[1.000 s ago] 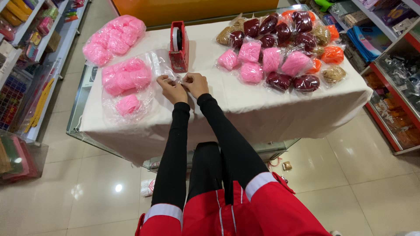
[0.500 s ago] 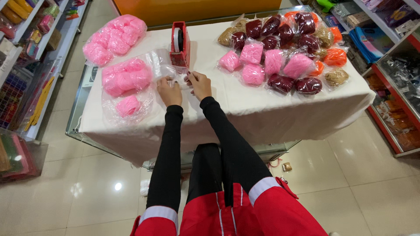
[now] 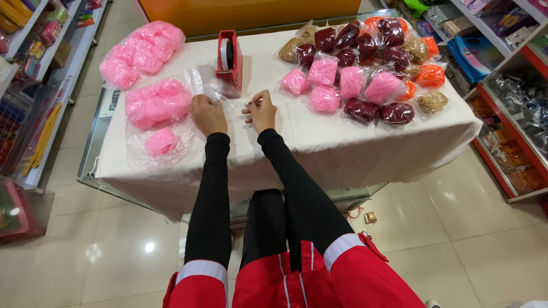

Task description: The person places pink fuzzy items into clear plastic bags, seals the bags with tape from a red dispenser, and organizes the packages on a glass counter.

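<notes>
My left hand (image 3: 208,113) and my right hand (image 3: 261,110) rest on the white-covered table (image 3: 319,142), both pinching a clear plastic bag (image 3: 231,105) stretched between them. A red tape dispenser (image 3: 229,60) stands just beyond the hands. To the left lies an open clear bag of pink yarn balls (image 3: 158,102), with one loose pink ball (image 3: 161,141) near the table's front. A second pink bundle (image 3: 141,52) sits at the far left corner.
Bagged yarn balls in pink (image 3: 325,85), dark red (image 3: 371,51), orange (image 3: 429,75) and tan (image 3: 432,101) cover the table's right half. Shop shelves (image 3: 34,51) line the left, more shelves (image 3: 508,91) the right. Tiled floor (image 3: 456,228) surrounds the table.
My hands have moved apart, spreading the clear bag between them. The view has tilted slightly, and my arms reach a little further forward.
</notes>
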